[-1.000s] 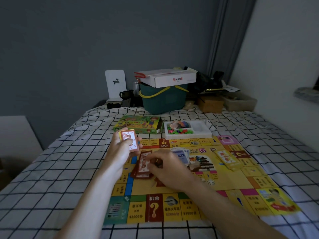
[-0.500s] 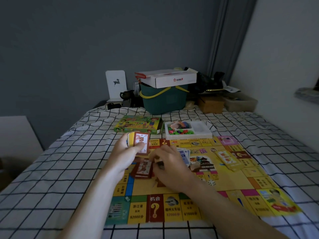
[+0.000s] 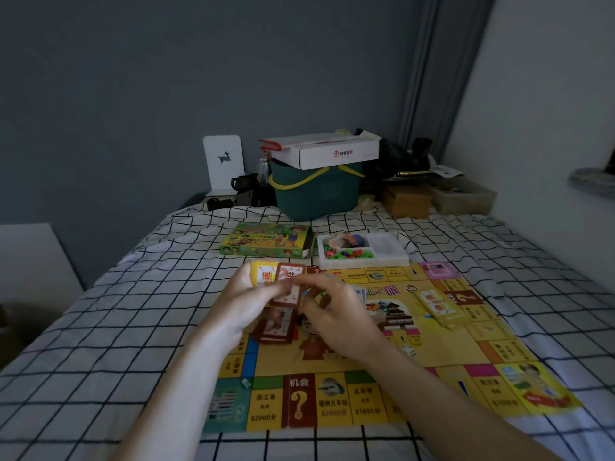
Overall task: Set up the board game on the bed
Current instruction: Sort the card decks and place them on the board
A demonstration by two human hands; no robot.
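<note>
The yellow game board (image 3: 366, 377) lies flat on the checked bed sheet. My left hand (image 3: 244, 299) grips a stack of yellow-backed cards (image 3: 263, 276) above the board's far left part. My right hand (image 3: 336, 314) pinches a red-backed card (image 3: 289, 284) at the front of that stack. A pile of red cards (image 3: 274, 327) lies on the board under my hands. A spread of yellow cards (image 3: 441, 309) lies at the board's right. Two white dice (image 3: 410, 347) sit near the middle.
Beyond the board lie the green game box (image 3: 266, 244) and a white tray (image 3: 389, 252) of coloured pieces. A teal basket (image 3: 316, 191) with a white carton on top, a brown box (image 3: 407, 201) and clutter stand at the bed's head. A wall runs along the right.
My right hand has risen from the red pile on the board to the stack in my left hand and now pinches a red card there. The left hand stayed raised.
</note>
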